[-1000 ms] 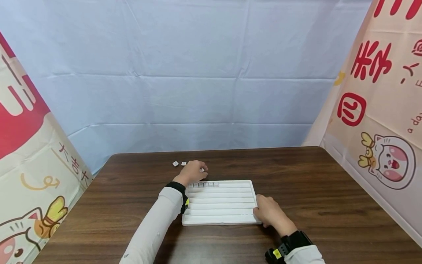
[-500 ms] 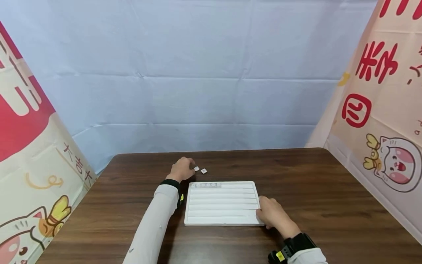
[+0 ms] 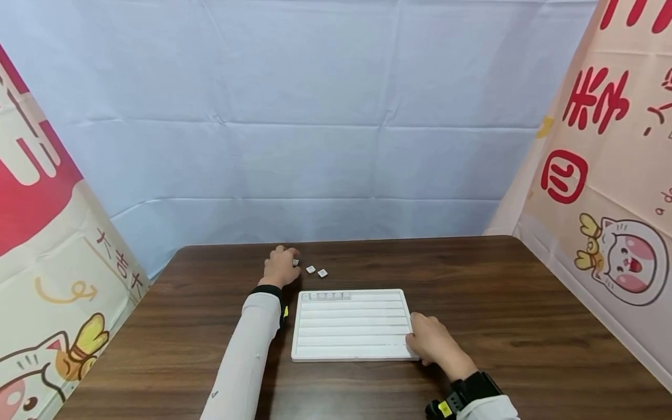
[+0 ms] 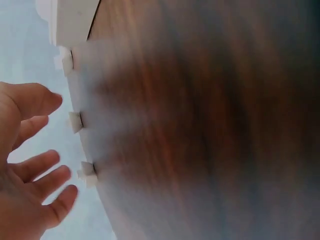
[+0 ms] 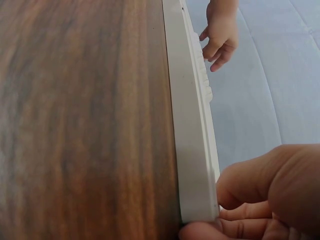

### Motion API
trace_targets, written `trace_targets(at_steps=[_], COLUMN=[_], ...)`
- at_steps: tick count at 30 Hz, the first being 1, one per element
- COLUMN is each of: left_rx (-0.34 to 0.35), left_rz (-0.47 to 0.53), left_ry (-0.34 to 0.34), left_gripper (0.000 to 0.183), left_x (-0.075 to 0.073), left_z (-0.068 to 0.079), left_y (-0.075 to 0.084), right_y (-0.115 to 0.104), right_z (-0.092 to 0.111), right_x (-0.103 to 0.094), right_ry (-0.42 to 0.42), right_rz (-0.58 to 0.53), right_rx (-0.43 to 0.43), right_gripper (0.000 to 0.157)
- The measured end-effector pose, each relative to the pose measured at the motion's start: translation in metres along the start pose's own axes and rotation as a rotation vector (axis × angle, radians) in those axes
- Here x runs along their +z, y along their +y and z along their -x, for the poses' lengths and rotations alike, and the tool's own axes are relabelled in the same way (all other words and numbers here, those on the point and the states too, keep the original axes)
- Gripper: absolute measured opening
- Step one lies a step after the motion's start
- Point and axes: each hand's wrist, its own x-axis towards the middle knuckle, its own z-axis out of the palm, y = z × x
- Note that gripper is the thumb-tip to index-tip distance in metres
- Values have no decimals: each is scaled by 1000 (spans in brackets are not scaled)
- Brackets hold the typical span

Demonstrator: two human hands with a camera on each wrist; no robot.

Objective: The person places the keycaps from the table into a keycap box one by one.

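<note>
A white ridged tray (image 3: 352, 326) lies on the table, with a row of small white square pieces (image 3: 325, 296) in its top left channel. My right hand (image 3: 433, 339) grips the tray's right edge near the front corner, thumb on top and fingers at the side. Behind the tray, my left hand (image 3: 280, 267) hovers at a loose white square piece (image 3: 296, 262), partly hidden by the fingers. Its fingers (image 4: 57, 205) are spread and loosely bent, with nothing visibly held. Two more loose pieces, one white tile (image 3: 311, 269) and another white tile (image 3: 322, 273), lie to its right.
The brown wooden table (image 3: 446, 274) extends around the tray, its back edge close behind the left hand. A pale blue cloth (image 3: 315, 146) hangs behind the table. Printed cloths stand at the left (image 3: 52, 280) and right (image 3: 604, 175).
My left hand has moved left and back, away from the tray, to the leftmost loose piece. Two loose pieces now lie uncovered to its right. My right hand stays on the tray.
</note>
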Motion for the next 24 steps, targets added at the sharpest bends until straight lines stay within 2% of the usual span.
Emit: trace_targets(at_steps=[2,6,12,17,24], left_rx=[-6,-28,-38,-38,-80], left_rz=[-13,-41,-53,-44,5], left_ry=[7,-25,-82,-43,-5], left_gripper=[39,41,26,9,15], left_x=[-1,-8,-13,-14,-12], left_z=[-1,0,0,0,3], left_y=[-2,-2,-6,-10,-16], right_y=[0,-1,-1,-2,-2], right_z=[-1,-1,0,0,0], right_x=[0,-1,-1,0,0], right_ry=[-7,-20,-1,2,-9], right_rz=[-1,3,1,-2,4], right_rx=[11,19,14,20,26], right_gripper=[23,24,22,21,22])
